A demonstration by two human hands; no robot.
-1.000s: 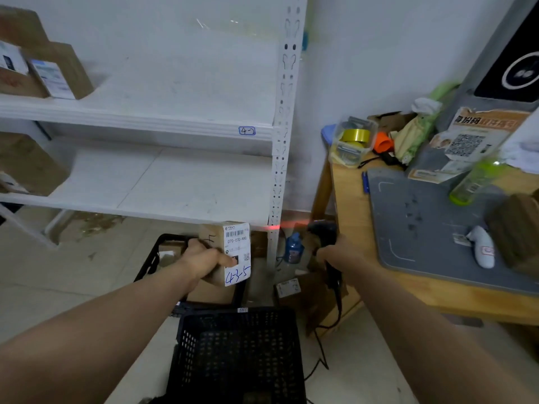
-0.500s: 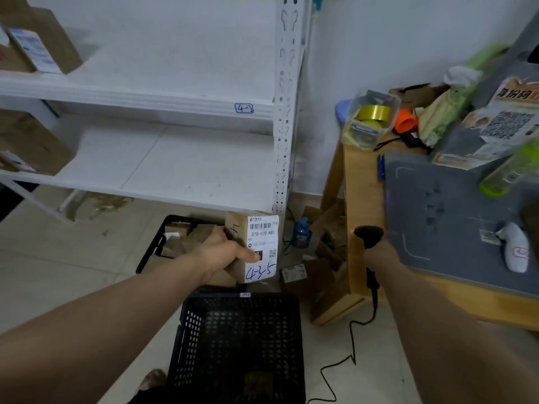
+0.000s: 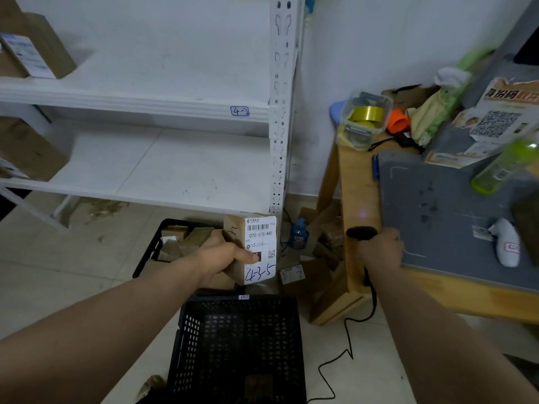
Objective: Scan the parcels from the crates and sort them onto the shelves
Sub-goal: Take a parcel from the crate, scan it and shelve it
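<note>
Scanner (image 3: 361, 232) now beside wooden desk (image 3: 358, 182)

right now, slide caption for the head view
Left hand holds a labelled parcel above the crates; right hand holds the scanner by the table.

Brown parcel (image 3: 249, 249) upright, label "4-3-5"; far crate (image 3: 151, 246) seemingly part-full

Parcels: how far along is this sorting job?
Done: a few boxes sit on the shelves, and the near crate looks empty. In hand: the left hand holds a parcel marked 4-3-5; the right hand grips the scanner. Left: shelving it, plus parcels in the far crate.
</note>
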